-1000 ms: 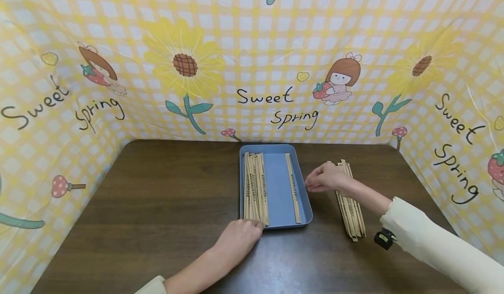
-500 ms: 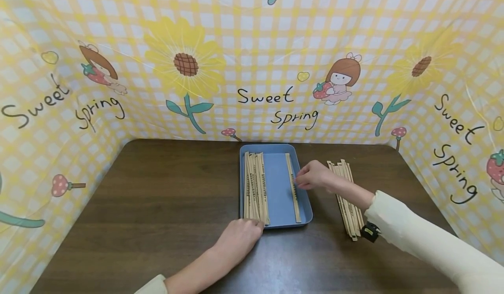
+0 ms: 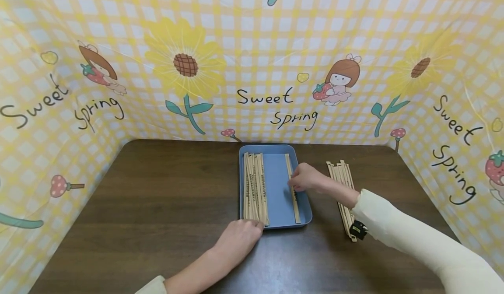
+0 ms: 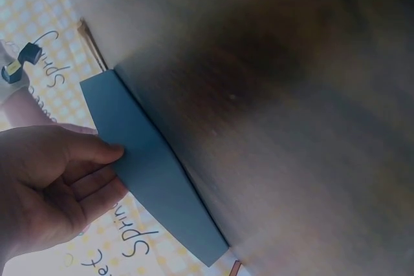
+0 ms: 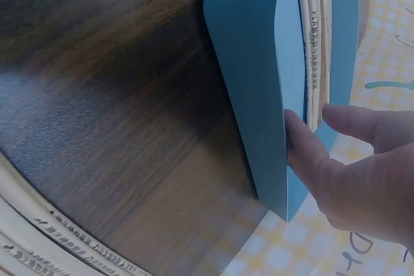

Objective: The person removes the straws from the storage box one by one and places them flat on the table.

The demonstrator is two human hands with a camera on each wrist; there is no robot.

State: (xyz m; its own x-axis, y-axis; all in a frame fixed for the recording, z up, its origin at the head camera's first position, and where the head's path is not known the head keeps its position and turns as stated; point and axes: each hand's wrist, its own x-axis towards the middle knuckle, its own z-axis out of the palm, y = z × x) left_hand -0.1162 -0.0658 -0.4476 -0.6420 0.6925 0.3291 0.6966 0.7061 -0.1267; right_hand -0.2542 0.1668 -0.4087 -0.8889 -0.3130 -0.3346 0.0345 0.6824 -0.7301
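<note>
A blue tray (image 3: 277, 206) holds a row of slim, paper-wrapped sticks (image 3: 255, 189) with printed lettering along its left side. One single wrapped stick (image 3: 296, 206) lies lengthwise near the tray's right wall. My left hand (image 3: 238, 237) grips the tray's near left corner, and in the left wrist view the thumb (image 4: 107, 152) lies on the outer wall. Reaching over the right wall, my right hand (image 3: 307, 177) has its fingertips right at the middle of the single stick. In the right wrist view, thumb and finger (image 5: 352, 121) are spread apart; the wall hides the single stick there.
A loose pile of the same wrapped sticks (image 3: 341, 176) lies on the dark wooden table (image 3: 169, 189) right of the tray, partly under my right forearm. A checked, printed cloth (image 3: 252, 57) encloses the table's back and sides.
From beside the tray's right wall, my right hand has moved left over the wall to the single stick. The left hand, the tray and the sticks have stayed in place.
</note>
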